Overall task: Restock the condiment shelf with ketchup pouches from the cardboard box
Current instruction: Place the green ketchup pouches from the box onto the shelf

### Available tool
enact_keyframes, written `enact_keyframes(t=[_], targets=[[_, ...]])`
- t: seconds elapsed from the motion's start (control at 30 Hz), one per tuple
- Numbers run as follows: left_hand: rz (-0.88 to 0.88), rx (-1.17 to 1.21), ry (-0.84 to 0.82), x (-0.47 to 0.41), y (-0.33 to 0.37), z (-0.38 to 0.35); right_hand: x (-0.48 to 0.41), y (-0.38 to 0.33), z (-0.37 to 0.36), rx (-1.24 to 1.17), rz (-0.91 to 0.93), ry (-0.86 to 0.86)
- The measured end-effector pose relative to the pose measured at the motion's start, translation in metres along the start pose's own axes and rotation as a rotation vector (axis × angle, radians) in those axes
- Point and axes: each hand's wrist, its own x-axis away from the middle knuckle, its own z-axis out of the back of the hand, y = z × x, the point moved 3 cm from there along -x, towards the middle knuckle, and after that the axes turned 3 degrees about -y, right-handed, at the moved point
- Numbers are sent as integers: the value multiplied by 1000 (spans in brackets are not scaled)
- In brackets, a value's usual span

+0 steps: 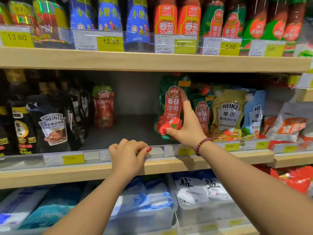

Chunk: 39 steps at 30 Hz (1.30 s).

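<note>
Ketchup pouch point(171, 109) stood upright at front of mid shelf point(169, 165), R hand point(186, 128) gripping it, thumb at base, index up its face. Risk: soft pouch could slump fwd over the edge once freed, nothing propping its left. Second green pouch point(202, 114) sat just behind-right, Heinz pouches point(227, 114) crowding that side. L hand point(127, 153) curled over price rail point(72, 159), fronting the gap

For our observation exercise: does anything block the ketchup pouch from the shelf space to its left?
Nothing visible does. The right hand holds the ketchup pouch beside that space; one red pouch stands far back.
</note>
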Motion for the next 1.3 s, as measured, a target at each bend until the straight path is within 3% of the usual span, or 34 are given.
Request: enact_keyframes(t=[0.4,0.53,0.7,0.87,1.3], targets=[[-23,-27,73,3,-3,-7,1,28,-13,77,-212,-238],[-21,-27,77,4,-2,-6,3,19,-8,193,-241,-199],[-38,-37,120,8,1,-6,4,-9,-15,464,-301,30],[-32,-45,128,9,0,-6,-4,-15,-37,497,-402,11],[-67,-34,164,12,0,-8,-55,23,-56,528,-409,-16]])
